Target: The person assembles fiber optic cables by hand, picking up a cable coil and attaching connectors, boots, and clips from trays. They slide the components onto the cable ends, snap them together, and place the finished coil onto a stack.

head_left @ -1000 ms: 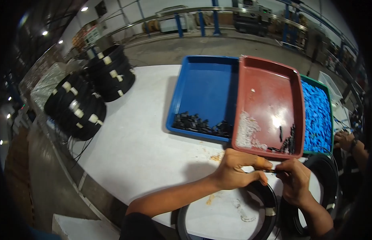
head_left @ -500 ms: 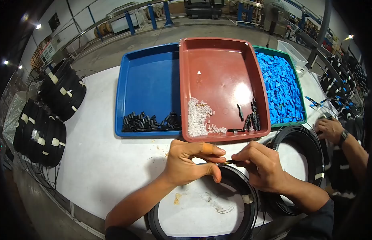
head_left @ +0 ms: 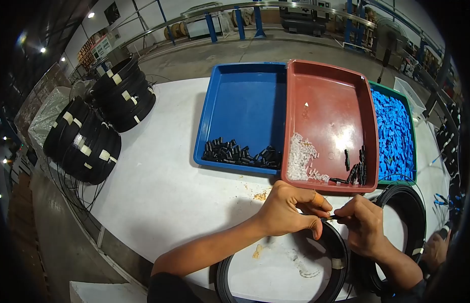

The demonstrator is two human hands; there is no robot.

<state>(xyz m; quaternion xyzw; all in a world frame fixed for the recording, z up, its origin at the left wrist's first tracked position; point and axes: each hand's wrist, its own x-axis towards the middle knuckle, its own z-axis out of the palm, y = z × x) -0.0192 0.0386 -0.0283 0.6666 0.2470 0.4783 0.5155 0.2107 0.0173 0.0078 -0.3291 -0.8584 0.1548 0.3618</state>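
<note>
My left hand [head_left: 294,209] is closed in a pinch, an orange band around one finger, holding the end of a thin black cable. Facing it, my right hand [head_left: 363,224] pinches a small black connector [head_left: 332,217] that meets the cable end between my fingertips. Fingers hide most of the joint. Beneath both hands, a coil of black cable [head_left: 341,263] with a pale tape wrap lies on the white table [head_left: 159,202]. Another black coil [head_left: 415,222] lies to the right, partly behind my right forearm.
A blue tray [head_left: 202,126] holds black connector pieces. The red tray [head_left: 331,101] contains small clear pieces and black connectors. Blue pieces fill a green tray [head_left: 413,151]. Taped cable coils [head_left: 83,141] stand at left. Another person's hand [head_left: 437,250] is at the right edge.
The view has swung left, so everything appears farther right. My hands keep the same pinch at the cable end. The other person's hand has shifted lower in view.
</note>
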